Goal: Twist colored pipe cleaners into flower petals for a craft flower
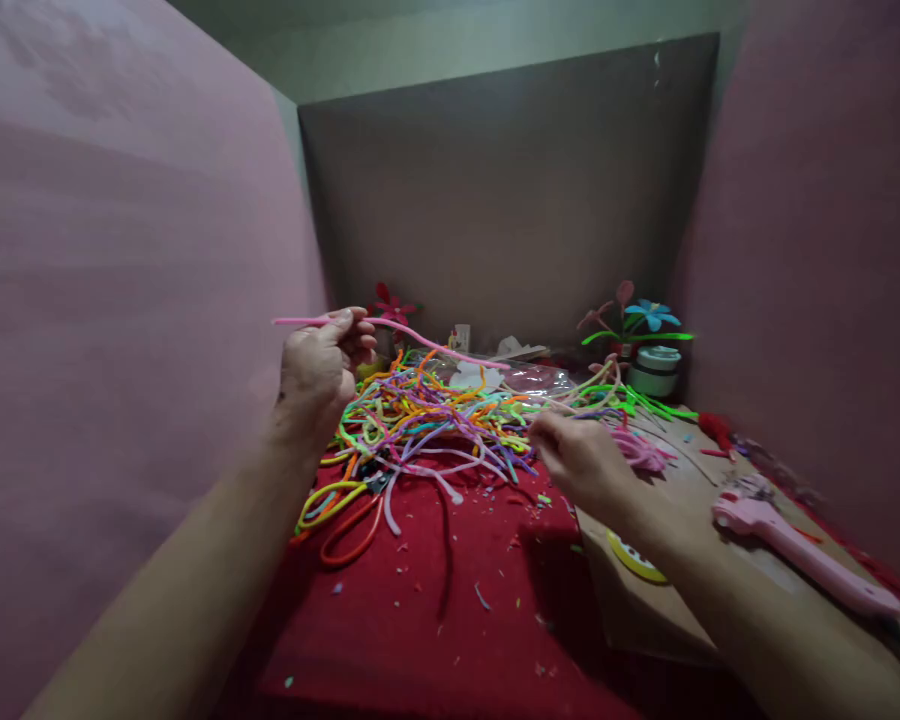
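My left hand (322, 370) is raised above the table's left side, its fingers pinched on a pink pipe cleaner (420, 340) that stretches right over the pile. A tangle of pipe cleaners (427, 420) in many colours lies on the red cloth (435, 600). At the pile's right edge rests my right hand (577, 460), fingers curled and pinched on a pale strand I cannot name for sure. A small pink twisted bundle (641, 450) lies just right of that hand.
Pink boards wall in the left, right and back. A pink glue gun (802, 550) and a tape roll (634, 560) lie on cardboard (690, 600) at the right. Pipe-cleaner flowers (645, 320) and a small jar (656, 368) stand at the back right; a red flower (390, 305) back left.
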{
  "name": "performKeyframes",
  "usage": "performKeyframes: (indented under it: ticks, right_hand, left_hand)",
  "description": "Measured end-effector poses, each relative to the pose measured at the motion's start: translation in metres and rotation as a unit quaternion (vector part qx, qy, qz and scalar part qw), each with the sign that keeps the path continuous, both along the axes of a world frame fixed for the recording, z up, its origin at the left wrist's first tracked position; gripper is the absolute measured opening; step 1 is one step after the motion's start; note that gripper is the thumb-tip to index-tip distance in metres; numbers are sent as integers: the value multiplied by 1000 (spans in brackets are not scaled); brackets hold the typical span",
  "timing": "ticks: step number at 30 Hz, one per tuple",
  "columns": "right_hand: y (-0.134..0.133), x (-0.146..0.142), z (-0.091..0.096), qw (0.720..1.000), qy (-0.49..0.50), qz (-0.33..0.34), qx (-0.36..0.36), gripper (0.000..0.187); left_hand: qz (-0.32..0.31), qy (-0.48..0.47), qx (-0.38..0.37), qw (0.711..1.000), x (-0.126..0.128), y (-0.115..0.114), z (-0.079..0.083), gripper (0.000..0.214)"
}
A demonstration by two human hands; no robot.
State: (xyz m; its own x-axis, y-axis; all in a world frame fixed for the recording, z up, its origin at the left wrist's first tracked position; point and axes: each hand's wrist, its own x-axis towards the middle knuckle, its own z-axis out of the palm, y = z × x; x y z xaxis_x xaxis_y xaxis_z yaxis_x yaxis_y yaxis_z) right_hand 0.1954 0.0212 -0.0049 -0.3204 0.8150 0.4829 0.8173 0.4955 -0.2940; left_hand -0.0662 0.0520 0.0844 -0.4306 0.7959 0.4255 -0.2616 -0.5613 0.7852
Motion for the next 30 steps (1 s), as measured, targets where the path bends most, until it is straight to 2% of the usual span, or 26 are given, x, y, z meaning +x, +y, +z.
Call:
performKeyframes:
  ticks: [4,6,9,12,18,23,26,30]
  right_hand:
    - [-15,-44,-21,989,-82,121,-20,17]
    - [-22,-60,-35,980,-123,157,-23,14]
    - [-30,-73,-55,962,-169,216,-6,15]
    - [-34,-74,-69,946,-177,268,38,14]
    - [-33,-74,-86,947,-133,290,39,12]
    - [-26,-79,-94,944,-117,299,74,6]
    - [-23,-81,-95,947,-102,287,105,10]
    - [-21,-83,-98,946,-88,280,134,13]
  left_hand:
    - [31,-73,-20,997,-31,8,7,23]
    - [38,-106,-40,993,-42,16,6,21]
    - [36,-134,-72,988,-49,35,2,19]
    - [16,-135,-104,985,-45,61,0,20]
    - [-50,-120,-154,980,-3,121,-5,21]
    - [-77,-78,-205,972,30,157,-23,12]
    - [-67,-44,-245,966,33,166,-33,10]
    - [-29,6,-245,969,21,157,-36,12]
